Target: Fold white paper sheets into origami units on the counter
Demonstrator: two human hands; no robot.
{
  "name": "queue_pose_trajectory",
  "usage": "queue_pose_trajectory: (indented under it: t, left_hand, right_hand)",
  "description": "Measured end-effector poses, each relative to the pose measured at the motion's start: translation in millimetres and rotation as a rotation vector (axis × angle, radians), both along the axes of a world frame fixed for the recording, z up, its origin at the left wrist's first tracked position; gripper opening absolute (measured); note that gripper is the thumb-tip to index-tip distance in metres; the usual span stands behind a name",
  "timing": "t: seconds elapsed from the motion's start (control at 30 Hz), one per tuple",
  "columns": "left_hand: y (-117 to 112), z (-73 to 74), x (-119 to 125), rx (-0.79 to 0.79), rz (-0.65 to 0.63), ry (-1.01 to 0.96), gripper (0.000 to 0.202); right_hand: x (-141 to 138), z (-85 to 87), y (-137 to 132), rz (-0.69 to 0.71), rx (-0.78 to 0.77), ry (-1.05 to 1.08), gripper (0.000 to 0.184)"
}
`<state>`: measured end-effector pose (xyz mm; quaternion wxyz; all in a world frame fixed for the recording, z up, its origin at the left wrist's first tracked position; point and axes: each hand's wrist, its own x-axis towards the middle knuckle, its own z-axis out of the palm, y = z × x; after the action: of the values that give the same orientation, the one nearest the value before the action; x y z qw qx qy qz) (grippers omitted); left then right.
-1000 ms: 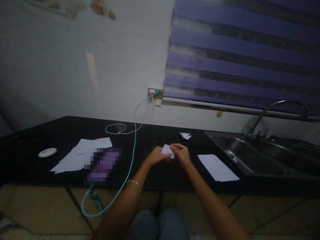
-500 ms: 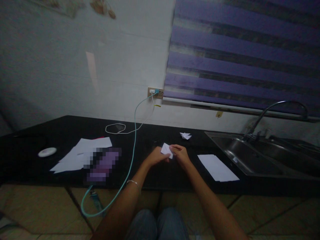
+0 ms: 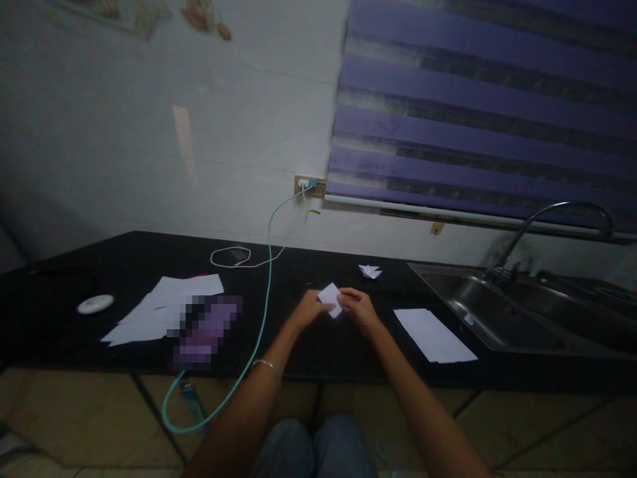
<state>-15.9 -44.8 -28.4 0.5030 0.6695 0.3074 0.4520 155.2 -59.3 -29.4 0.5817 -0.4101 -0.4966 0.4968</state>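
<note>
A small folded piece of white paper (image 3: pixel 329 297) is held between my two hands above the black counter, one corner pointing up. My left hand (image 3: pixel 309 309) grips its left side, thumb across the front. On the other side, my right hand (image 3: pixel 359 309) pinches the right edge with thumb and fingers. The fingers behind the paper are hidden. Beyond my right hand lies a folded white paper shape (image 3: pixel 369 271) with pointed tips. To the right rests a flat white sheet of paper (image 3: pixel 434 335).
White paper sheets (image 3: pixel 149 315) lie at left beside a blurred purple object (image 3: pixel 212 328) and a white oval object (image 3: pixel 95 304). A teal cable (image 3: pixel 266 292) runs from the wall outlet (image 3: pixel 309 186) over the counter's front edge. A metal sink (image 3: pixel 462 299) is at right.
The folded paper has been turned in my hands. Its front now looks plain, where crease lines showed before. My left thumb lies further across it.
</note>
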Motion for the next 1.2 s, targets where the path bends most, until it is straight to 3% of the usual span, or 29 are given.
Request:
queue_pose_trajectory:
  t: [0.17, 0.37, 0.53, 0.73, 0.93, 1.2]
  left_hand:
    - [-1, 1.6, -2, -0.012, -0.044, -0.026, 0.016]
    - [-4, 7.7, 2, -0.004, 0.014, -0.068, 0.03]
    - [0, 4.6, 2, -0.027, 0.109, 0.015, 0.036]
    - [-1, 8.1, 1, -0.135, 0.074, -0.094, 0.04]
    - [-4, 10.2, 1, -0.1, 0.127, -0.142, 0.032]
    - [-6, 14.8, 1, -0.136, 0.106, -0.181, 0.036]
  right_hand:
    - [-1, 3.6, -7, 0.061, 0.037, -0.101, 0.037]
    - [3, 7.1, -5, -0.095, 0.11, -0.136, 0.035]
    - [4, 6.8, -1, -0.195, 0.234, -0.294, 0.028]
    - [0, 5.8, -5, -0.099, 0.182, -0.316, 0.027]
    - [-3, 10.0, -9, -0.022, 0.14, -0.16, 0.049]
    - [-4, 12.8, -11, -0.042, 0.159, -0.149, 0.037]
